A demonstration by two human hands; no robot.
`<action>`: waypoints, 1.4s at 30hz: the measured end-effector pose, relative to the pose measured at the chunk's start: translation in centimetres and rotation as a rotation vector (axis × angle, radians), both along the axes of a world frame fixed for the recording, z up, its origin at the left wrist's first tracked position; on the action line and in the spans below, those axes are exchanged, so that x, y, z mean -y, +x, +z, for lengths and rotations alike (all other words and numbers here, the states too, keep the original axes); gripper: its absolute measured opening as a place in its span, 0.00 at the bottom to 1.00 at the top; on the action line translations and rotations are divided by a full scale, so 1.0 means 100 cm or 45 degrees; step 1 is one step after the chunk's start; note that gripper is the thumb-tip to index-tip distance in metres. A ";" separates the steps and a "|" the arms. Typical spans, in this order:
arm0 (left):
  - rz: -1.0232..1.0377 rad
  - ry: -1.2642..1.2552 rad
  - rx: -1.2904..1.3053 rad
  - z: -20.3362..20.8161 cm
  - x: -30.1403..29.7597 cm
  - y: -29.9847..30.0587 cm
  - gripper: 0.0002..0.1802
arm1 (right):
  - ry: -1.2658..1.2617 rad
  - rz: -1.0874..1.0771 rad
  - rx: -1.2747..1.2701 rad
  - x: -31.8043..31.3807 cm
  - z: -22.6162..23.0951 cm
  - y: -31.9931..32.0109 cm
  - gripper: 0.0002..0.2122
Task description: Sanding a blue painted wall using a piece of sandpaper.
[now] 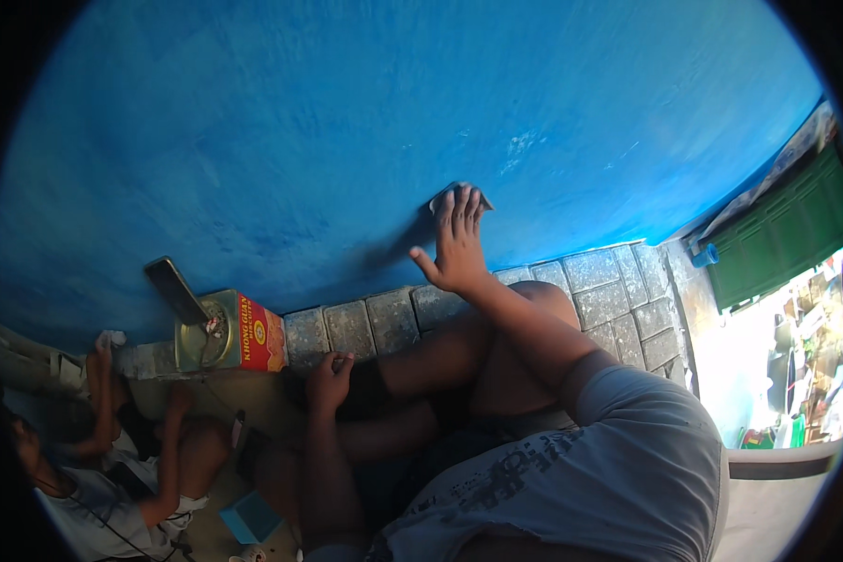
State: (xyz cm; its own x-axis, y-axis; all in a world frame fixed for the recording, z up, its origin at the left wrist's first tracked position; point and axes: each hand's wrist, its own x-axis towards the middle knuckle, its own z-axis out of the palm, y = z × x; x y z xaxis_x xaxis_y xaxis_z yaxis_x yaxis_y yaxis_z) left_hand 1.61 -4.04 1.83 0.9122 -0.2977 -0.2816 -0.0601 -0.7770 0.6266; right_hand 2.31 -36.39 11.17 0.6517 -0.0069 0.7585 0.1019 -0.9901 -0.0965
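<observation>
My right hand [457,245] is pressed to the blue wall [347,122], its fingers stretched and its thumb apart. Under the fingers lies a small greyish sheet that looks like sandpaper [486,200], held flat against the paint. Pale scuff marks show on the wall just above it. My left hand [328,382] rests low near my legs, fingers curled; whether anything is inside them is hidden. Beyond it, against the wall, stands a square red-and-yellow biscuit tin [260,333], with a dark phone [174,290] leaning up from its top.
At the left another person [103,496] sits, one hand raised to a whitish crumpled thing [112,339] by the wall. A blue box [250,517] lies on the floor. Grey paving blocks [594,270] run along the wall's foot. A green panel [782,234] stands at the right.
</observation>
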 end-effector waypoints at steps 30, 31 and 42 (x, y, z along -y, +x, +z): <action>0.070 -0.128 -0.029 -0.021 -0.013 0.005 0.25 | 0.239 -0.137 0.395 0.005 0.057 0.008 0.41; 0.072 -0.138 -0.029 -0.022 -0.009 0.007 0.25 | 0.083 -0.111 0.167 0.008 0.018 0.003 0.42; 0.119 -0.161 -0.050 -0.021 -0.009 0.004 0.27 | 0.104 -0.085 0.164 -0.002 0.029 0.000 0.39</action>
